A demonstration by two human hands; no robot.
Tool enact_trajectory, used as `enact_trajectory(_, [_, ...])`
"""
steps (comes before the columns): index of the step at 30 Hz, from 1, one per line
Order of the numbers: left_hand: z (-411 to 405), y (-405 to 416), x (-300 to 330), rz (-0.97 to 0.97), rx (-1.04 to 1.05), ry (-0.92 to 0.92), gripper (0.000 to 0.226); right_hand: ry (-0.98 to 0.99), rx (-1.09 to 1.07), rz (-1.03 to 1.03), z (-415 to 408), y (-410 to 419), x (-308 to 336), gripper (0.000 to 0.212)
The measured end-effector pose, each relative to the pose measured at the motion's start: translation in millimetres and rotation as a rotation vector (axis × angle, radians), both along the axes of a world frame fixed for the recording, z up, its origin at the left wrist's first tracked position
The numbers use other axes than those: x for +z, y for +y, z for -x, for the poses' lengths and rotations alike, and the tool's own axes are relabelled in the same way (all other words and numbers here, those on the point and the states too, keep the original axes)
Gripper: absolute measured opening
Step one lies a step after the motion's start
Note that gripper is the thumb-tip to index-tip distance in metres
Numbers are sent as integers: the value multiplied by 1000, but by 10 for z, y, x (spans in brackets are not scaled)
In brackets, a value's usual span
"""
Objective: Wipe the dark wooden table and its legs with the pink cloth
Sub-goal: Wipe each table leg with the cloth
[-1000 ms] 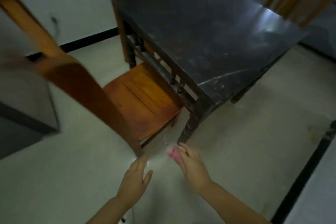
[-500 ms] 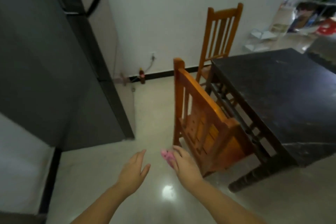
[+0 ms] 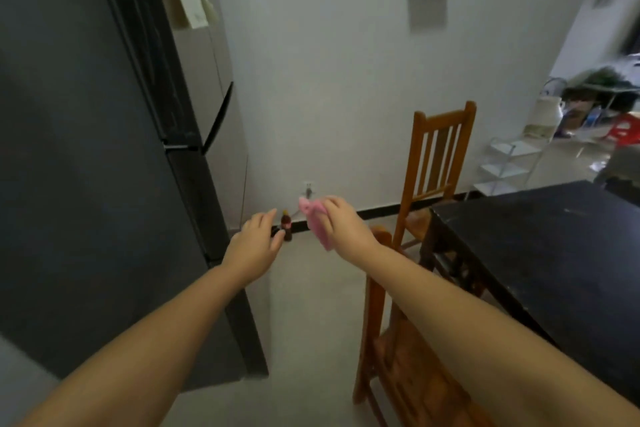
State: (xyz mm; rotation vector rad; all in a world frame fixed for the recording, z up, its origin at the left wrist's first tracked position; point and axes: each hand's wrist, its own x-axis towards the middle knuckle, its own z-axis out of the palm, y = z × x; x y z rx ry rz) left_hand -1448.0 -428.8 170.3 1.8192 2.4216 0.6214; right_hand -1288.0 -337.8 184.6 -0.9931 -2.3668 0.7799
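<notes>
Big dark fridge (image 3: 86, 149) fills the left, white wall (image 3: 329, 80) ahead, pale floor (image 3: 311, 305) below.

Dark wooden table (image 3: 554, 246) sits at right, only part of the top and one corner in frame; some pale scuffs or marks on the top, can't tell dust from wear. One upper leg section is visible under the near corner; the rest of the legs are out of view.

Two orange wooden chairs: near chair (image 3: 398, 357) pushed against the table edge under the right forearm, far chair (image 3: 440, 163) by the wall at the table's far corner.

Right hand (image 3: 346, 229) is raised mid-air, fingers curled round the pink cloth (image 3: 317, 222), which is bunched and hangs down from the grip. Cloth is well apart from the table, touching nothing else.

Left hand (image 3: 254, 243) is also in the air, fingers relaxed and loosely spread, holding nothing.

Small dark bottle (image 3: 286, 224) stands on the floor by the baseboard, below a wall socket (image 3: 308, 188).

Progress, my read: no wiping contact right now. Can't confirm any surface as done from this view. Treat top and all legs as outstanding; the near chair probably blocks access to that side's legs.
</notes>
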Motion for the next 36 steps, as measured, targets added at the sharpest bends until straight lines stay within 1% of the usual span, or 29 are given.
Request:
enact_trajectory(2, [55,419,168,-36,-5,13,52,73,-17,-40,65,436,221,32])
enact_trajectory(4, [78,819,322,-50,8,18,51,110,-37,-71,106,853,384,36])
enact_trajectory(6, [99,1179,413,-37,-5,52,50,93,-49,-61,128,1231,425,40])
enact_trajectory(8, [120,1483,431,-17,-13,83,50,52,-70,-49,126,1557,355,42])
enact_trajectory(11, [127,1927,367,26,-49,114,50,16,-95,-37,63,1929,196,37])
enact_trajectory(14, [94,2426,206,84,-103,85,50,29,-158,38,-72,2206,-2,38])
enact_trajectory(17, [20,2965,-41,134,-201,75,51,-7,-217,88,-249,2502,-285,37])
enact_trajectory(21, [-97,3706,-453,208,-362,46,50,-46,-358,164,-456,2966,-696,31])
enact_trajectory(24, [-128,4317,-779,265,-496,33,52,-149,-448,176,-512,3398,-971,30])
enact_trajectory(27, [-98,4973,-1015,349,-629,50,53,-65,-651,262,-449,3820,-1161,34])
enact_trajectory(29, [-51,5360,-1102,405,-712,48,54,-37,-753,309,-389,4060,-1240,31])
enact_trajectory(33, [0,6026,-1184,412,-895,126,55,-73,-849,352,-312,4427,-1300,29])
enact_trajectory(36, [-97,6429,-1186,414,-981,112,53,-66,-938,357,-368,4658,-1280,29])
